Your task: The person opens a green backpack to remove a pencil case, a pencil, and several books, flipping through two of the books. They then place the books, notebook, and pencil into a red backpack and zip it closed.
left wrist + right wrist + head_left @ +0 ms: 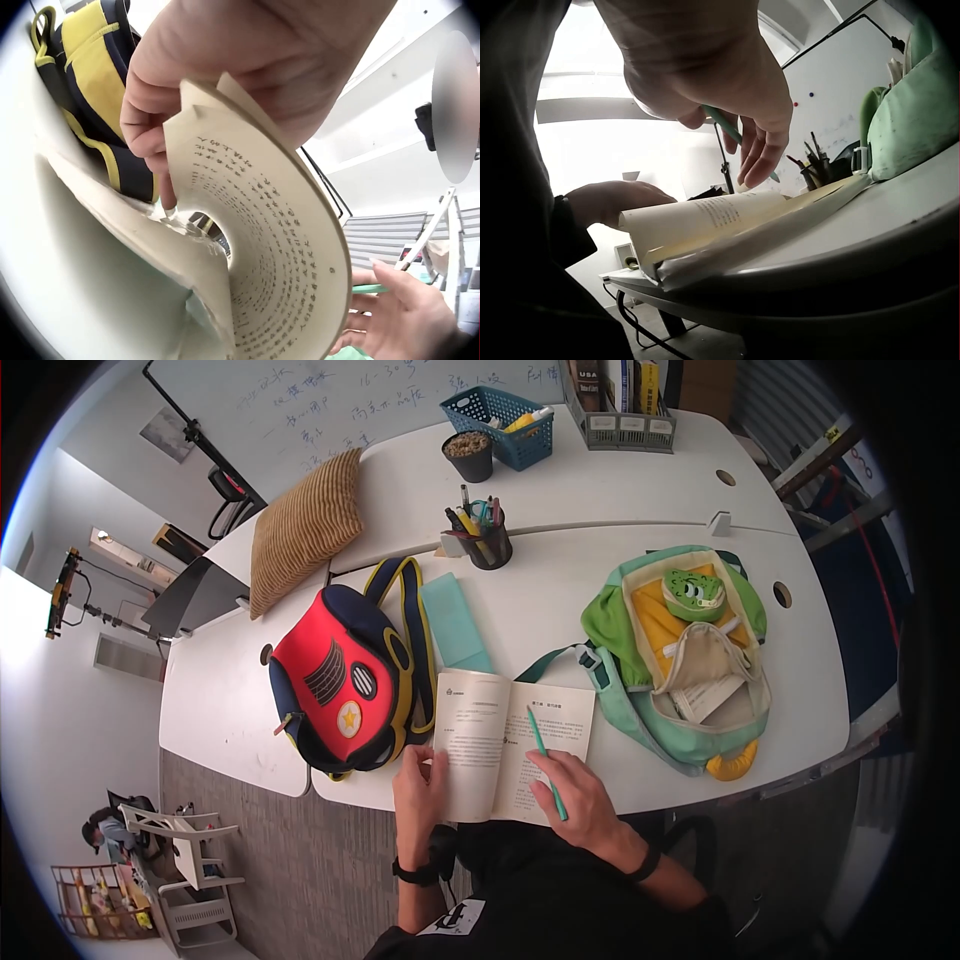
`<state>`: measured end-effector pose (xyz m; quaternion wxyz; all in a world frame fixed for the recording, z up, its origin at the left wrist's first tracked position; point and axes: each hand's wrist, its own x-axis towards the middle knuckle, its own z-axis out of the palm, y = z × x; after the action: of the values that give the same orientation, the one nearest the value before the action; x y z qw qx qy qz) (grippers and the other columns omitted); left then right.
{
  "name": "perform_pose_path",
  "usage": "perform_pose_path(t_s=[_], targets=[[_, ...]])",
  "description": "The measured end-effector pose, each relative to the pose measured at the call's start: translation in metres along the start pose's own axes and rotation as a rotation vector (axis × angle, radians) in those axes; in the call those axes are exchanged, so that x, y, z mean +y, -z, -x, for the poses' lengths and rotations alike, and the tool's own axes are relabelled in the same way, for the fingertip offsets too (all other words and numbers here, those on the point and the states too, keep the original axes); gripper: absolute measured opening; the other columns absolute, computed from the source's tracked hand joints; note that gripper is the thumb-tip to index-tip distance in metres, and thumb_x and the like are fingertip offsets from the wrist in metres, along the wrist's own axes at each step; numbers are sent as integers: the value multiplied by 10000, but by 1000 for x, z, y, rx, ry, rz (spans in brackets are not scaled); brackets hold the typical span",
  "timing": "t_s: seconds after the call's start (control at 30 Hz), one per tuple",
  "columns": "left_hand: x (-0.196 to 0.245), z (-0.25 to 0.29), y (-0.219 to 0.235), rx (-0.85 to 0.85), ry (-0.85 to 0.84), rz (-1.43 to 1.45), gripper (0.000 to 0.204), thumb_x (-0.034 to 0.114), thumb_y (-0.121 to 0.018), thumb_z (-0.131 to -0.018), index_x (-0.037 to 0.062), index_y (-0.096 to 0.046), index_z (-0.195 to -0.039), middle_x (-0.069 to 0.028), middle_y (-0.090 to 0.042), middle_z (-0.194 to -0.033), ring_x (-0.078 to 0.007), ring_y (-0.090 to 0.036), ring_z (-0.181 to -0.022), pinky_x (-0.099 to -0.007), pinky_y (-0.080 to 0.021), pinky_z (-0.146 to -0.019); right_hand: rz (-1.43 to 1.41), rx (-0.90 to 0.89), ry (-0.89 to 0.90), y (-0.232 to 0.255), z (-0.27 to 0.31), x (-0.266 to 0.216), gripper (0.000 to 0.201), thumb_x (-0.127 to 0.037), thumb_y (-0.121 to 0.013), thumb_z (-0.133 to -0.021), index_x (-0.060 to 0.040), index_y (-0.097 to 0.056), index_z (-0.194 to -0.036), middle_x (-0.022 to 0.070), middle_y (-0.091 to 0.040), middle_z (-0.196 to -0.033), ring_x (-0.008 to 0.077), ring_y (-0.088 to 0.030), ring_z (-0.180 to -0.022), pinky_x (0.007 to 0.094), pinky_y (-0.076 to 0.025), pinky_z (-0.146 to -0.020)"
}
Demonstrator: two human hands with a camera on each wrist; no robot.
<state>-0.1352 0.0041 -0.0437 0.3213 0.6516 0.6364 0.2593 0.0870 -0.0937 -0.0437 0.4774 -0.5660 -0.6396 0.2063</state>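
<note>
An open book [470,745] lies at the table's front edge, its lower part reaching past the edge. My left hand [420,790] grips the book's left side; in the left wrist view the fingers of this hand [240,67] curl round the curved pages [262,247]. A green pen [540,735] is held in my right hand [580,800] above the right page, its tip toward the upper text. In the right wrist view the pen [724,124] passes between thumb and fingers of the right hand [712,82], over the page [712,217].
A red and navy backpack [335,670] stands left of the book, a green backpack [640,710] right. Behind are a teal case [455,622], a pen holder [488,545], a plant pot [468,458], a blue basket [520,445], a brown cushion [305,530] and a book rack [625,435].
</note>
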Motion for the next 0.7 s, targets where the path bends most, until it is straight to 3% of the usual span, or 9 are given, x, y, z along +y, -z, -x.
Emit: perform_pose_path(t_s=[0.13, 0.23, 0.43, 0.7], targets=[[0, -2, 1, -33, -5, -30, 235, 196, -657, -956, -21, -566, -957, -163, -678, -807, -191, -641, -672, -314, -490, -611, -88, -108, -41, -3, -1, -1, 301, -133, -629, -947, 16, -625, -1208, 172, -659, -1036, 347, -655, -913, 419, -538, -797], [-9, -4, -7, 71, -196, 98, 209, 181, -657, -959, -6, -563, -952, -132, -667, -786, -167, -637, -689, -312, -483, -615, -108, -99, -29, -6, -4, -6, 292, -133, -624, -951, 12, -632, -1204, 170, -665, -1030, 345, -663, -912, 413, -546, -793], [8, 1, 5, -72, 103, 207, 183, 138, -657, -975, 8, -528, -989, -57, -630, -898, -112, -655, -764, -247, -500, -603, -175, -123, -13, -9, -11, -10, 284, -131, -587, -967, 6, -634, -1211, 189, -665, -1063, 355, -668, -906, 402, -544, -805], [8, 3, 6, -39, -2, 244, 185, 109, -676, -961, 3, -527, -990, -57, -622, -925, -111, -655, -747, -239, -503, -589, -167, -144, 48, -18, -22, -13, 288, -145, -628, -951, 5, -633, -1196, 182, -662, -1045, 363, -673, -903, 426, -554, -787]])
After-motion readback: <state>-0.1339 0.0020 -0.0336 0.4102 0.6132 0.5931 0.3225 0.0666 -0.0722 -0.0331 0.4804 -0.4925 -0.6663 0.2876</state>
